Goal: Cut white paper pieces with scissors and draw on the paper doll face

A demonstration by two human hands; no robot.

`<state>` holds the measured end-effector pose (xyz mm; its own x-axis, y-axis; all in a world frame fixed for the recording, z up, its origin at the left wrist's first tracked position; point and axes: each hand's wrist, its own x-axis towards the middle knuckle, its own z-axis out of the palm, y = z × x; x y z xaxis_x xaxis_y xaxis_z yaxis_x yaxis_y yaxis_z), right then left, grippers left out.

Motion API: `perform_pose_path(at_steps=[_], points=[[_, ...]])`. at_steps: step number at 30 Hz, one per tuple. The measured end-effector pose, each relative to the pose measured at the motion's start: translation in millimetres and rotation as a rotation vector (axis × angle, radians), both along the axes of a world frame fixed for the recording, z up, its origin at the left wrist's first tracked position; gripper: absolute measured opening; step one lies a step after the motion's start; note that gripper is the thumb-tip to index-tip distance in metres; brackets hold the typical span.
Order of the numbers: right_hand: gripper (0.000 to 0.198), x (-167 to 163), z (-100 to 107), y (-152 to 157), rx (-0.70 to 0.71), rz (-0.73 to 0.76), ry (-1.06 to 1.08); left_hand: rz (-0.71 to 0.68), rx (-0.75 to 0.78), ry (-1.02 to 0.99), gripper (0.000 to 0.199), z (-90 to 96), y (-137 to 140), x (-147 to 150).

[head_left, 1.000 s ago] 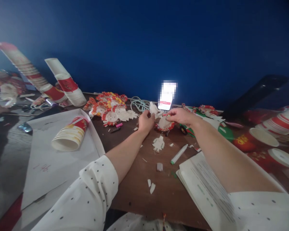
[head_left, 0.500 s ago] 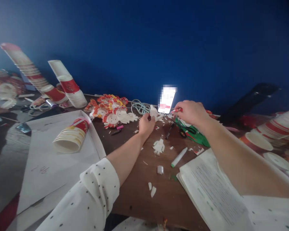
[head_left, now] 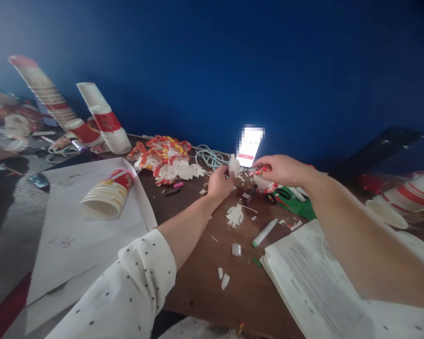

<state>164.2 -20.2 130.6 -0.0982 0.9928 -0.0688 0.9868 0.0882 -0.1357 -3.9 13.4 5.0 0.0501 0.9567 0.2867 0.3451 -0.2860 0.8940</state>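
Observation:
My left hand (head_left: 220,184) is closed in a pinch on a white paper cutout (head_left: 234,165), which stands up from the fingertips in front of a lit phone (head_left: 250,147). To its right, my right hand (head_left: 284,170) is closed on a red-and-white paper cutout (head_left: 264,182) with a scalloped edge, hanging below the fingers. Part of it is hidden by the hand. Black-handled scissors (head_left: 284,193) lie under the right hand on a green sheet (head_left: 300,207). A figure-shaped white cutout (head_left: 235,216) rests on the table between my forearms.
Red, orange and white cutouts (head_left: 166,160) are heaped at the back, beside a pale cable (head_left: 210,157). Nested paper cups (head_left: 104,197) lie on a white box lid (head_left: 70,263). Leaning cup stacks (head_left: 108,123), a marker (head_left: 265,232), a booklet (head_left: 311,278) and paper scraps (head_left: 225,281) surround the hands.
The red-and-white cutout now shows hanging from my right hand, which has moved slightly lower and right. My left hand has shifted a little right with the white cutout. The view has shifted slightly.

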Motion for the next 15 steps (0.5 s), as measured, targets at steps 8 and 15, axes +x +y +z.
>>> perform_pose_path(at_steps=[8,15], points=[[0.051,18.3,-19.8,1.5,0.090,-0.002,0.390,-0.009,0.115,0.087,0.030,13.3,-16.3,0.4],[0.052,3.7,-29.2,-3.3,0.031,0.079,0.439,-0.343,-0.214,-0.154,0.021,7.1,-15.8,6.7]])
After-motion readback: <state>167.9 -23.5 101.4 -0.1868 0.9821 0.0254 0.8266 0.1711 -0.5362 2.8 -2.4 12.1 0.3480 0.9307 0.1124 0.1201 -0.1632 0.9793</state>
